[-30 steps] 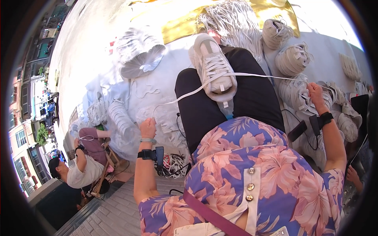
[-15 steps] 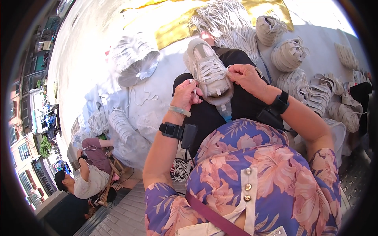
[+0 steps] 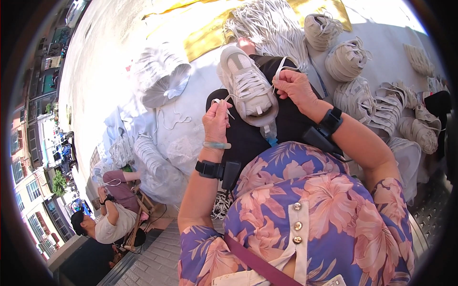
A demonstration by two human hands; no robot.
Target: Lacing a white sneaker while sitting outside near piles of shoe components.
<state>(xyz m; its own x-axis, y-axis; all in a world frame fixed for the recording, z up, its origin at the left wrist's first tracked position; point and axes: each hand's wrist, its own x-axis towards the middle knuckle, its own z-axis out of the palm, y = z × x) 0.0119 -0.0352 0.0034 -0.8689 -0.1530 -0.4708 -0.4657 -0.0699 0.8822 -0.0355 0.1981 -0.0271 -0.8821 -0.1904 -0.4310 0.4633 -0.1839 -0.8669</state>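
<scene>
A white sneaker (image 3: 246, 86) rests between my thighs, toe pointing away from me, its laces (image 3: 250, 85) crossed over the tongue. My left hand (image 3: 216, 120) is closed on one lace end, off the shoe's left side. Above my right thigh, my right hand (image 3: 296, 89) pinches the other lace end, with a loop of it standing up past the fingers. Both lace ends run out from the top eyelets. Below the shoe's heel, a clear strip with a blue end hangs near my lap.
Beyond my knees a heap of white laces (image 3: 269, 33) lies by yellow sheeting (image 3: 205, 40). Stacked shoe uppers (image 3: 346, 59) stand to the right. Plastic-wrapped stacks (image 3: 160, 74) sit at the left. Another person (image 3: 114, 217) sits at the lower left.
My hands have moved apart, drawing the lace ends outward to both sides. The left hand has shifted left, the right slightly up.
</scene>
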